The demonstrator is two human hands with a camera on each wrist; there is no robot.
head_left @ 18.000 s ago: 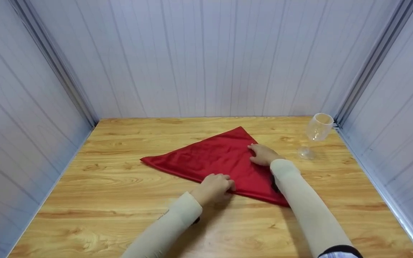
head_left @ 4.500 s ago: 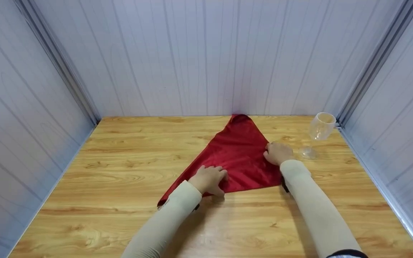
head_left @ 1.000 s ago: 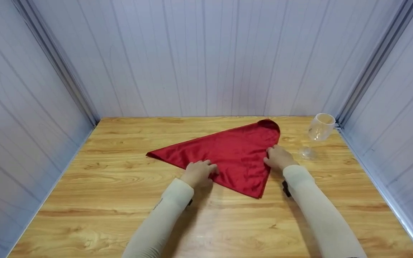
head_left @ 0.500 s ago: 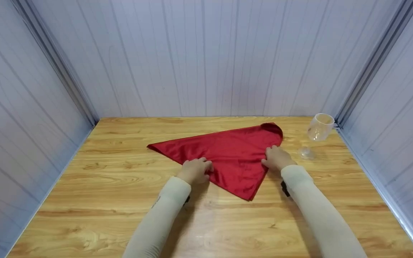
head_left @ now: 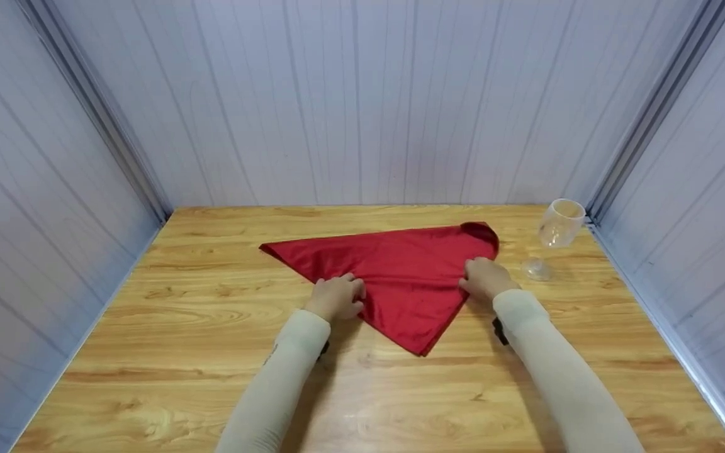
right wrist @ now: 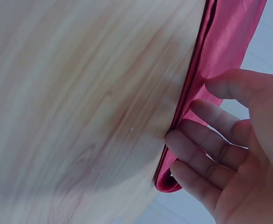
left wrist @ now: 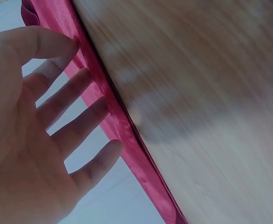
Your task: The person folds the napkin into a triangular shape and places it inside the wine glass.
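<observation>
While the red cloth (head_left: 400, 277) lies folded in a triangle mid-bench (head_left: 148, 352), left hand (head_left: 335, 297) rests on its left edge, fingers spread and straight, pressing flat. Right hand (head_left: 485, 278) presses the cloth's right edge, fingers straight, slightly apart. Clear wine glass (head_left: 554, 236) stands just right of the cloth, near the wall corner.
</observation>
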